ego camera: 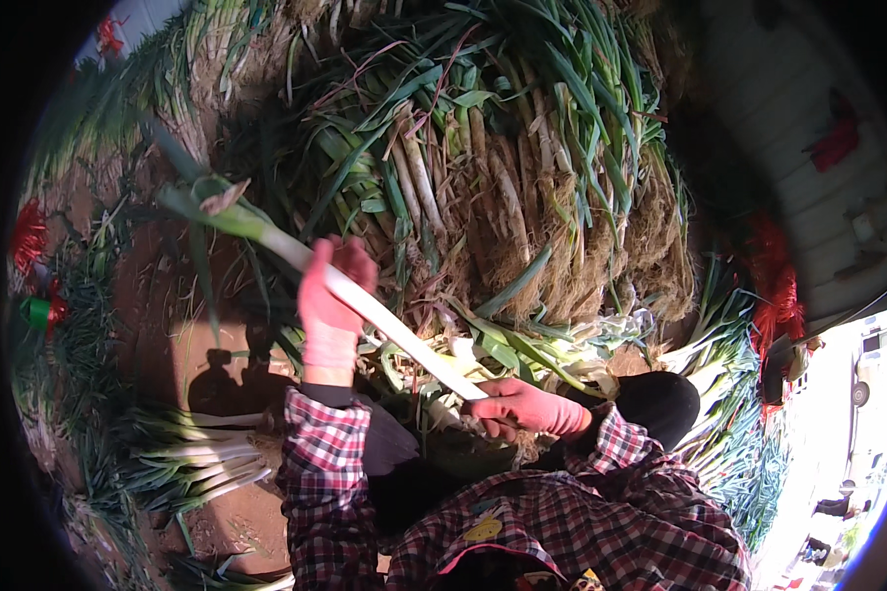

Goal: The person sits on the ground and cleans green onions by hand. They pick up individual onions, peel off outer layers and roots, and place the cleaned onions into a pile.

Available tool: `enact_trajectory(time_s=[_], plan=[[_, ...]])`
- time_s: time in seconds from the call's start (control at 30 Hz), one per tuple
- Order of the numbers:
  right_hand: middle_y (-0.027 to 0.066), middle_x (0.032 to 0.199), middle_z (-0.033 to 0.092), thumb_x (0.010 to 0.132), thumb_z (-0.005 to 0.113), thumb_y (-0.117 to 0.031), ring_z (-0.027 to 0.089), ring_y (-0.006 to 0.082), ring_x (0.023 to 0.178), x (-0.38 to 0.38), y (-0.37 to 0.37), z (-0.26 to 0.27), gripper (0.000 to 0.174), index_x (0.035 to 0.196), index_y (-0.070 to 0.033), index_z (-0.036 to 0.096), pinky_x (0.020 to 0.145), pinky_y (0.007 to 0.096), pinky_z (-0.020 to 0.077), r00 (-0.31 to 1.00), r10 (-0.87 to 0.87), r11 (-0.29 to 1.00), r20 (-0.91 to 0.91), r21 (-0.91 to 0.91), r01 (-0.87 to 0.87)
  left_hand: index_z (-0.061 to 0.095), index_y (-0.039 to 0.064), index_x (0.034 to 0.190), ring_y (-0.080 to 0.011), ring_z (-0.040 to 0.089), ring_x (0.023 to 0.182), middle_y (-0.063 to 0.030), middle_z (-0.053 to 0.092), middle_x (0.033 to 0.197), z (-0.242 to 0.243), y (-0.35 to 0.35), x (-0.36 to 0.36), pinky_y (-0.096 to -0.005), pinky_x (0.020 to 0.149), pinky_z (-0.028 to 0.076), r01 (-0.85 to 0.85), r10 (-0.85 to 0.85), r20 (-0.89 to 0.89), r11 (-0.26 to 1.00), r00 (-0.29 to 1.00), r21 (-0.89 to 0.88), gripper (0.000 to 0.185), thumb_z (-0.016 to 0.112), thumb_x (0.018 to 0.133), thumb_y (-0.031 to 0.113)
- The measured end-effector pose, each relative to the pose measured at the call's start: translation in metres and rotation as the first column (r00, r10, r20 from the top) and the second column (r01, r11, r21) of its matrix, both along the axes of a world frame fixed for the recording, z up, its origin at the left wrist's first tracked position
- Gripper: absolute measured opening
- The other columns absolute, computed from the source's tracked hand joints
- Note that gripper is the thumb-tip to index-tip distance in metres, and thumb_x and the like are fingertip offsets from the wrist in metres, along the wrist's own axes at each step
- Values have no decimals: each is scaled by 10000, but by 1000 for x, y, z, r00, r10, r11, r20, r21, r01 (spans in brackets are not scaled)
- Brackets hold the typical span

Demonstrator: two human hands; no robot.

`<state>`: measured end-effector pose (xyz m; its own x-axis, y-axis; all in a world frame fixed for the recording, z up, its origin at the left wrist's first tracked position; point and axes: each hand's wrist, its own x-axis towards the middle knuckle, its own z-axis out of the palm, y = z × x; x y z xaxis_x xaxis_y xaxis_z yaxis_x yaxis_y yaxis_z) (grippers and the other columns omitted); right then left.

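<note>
One long leek or large green onion (392, 325) runs slantwise before me, its white stem bare and its green leaves at the upper left. My right hand (517, 408), in a pink glove, holds it at the root end. Against the stem's upper part lies my left hand (334, 295), also gloved in pink and blurred; whether its fingers close round the stem is hard to tell. Beyond my hands stands a big heap of unpeeled stalks (503, 170) with dry roots. Stripped leaves and peelings (517, 351) lie between the heap and my knees.
Several white-stemmed stalks (218, 458) lie on the soil at the lower left. Another pile of stalks (739, 436) is at my right. Red plastic ties (776, 295) hang at the right, near a pale sheet wall (798, 111). More stalks line the left edge.
</note>
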<state>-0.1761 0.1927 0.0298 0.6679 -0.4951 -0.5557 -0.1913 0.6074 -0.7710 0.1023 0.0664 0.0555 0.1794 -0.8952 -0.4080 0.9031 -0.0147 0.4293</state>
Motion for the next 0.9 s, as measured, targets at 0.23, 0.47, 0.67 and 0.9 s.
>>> enact_trajectory(time_s=[0.23, 0.47, 0.67, 0.9], plan=[[90, 911, 689, 1013, 538, -327, 661, 156, 755, -30, -154, 28, 473, 1322, 31, 533, 710, 292, 556, 991, -12, 976, 136, -212, 41, 653, -34, 1026, -56, 347, 442, 5, 578, 676, -41, -17, -51, -221, 415, 297, 637, -596, -552, 758, 584, -144, 232, 626, 948, 182], [257, 1403, 446, 845, 669, -321, 475, 412, 1289, -75, -392, -7, 764, 1431, 34, 331, 1025, 452, 450, 136, -766, 480, -628, -701, -528, 665, 11, 966, -67, 353, 476, -10, 545, 686, -26, -31, -80, -227, 434, 271, 565, -544, -163, 816, 823, 126, 123, 667, 911, 121], [267, 1292, 507, 821, 658, -173, 563, 414, 1177, -91, -438, -24, 740, 1442, 6, 296, 948, 432, 504, 127, -680, 611, -722, -654, -446, 645, 1, 992, -56, 374, 515, 2, 518, 716, -13, -46, -84, -209, 460, 291, 616, -612, -80, 772, 787, 156, 146, 668, 913, 121], [120, 858, 598, 873, 667, -134, 616, 186, 688, -80, -235, 4, 377, 1196, 31, 565, 628, 336, 556, 833, -553, 724, 17, -486, 490, 624, -28, 1072, -51, 351, 503, 6, 528, 715, -13, -45, -76, -201, 455, 273, 620, -614, -152, 784, 775, -6, 229, 652, 930, 150]])
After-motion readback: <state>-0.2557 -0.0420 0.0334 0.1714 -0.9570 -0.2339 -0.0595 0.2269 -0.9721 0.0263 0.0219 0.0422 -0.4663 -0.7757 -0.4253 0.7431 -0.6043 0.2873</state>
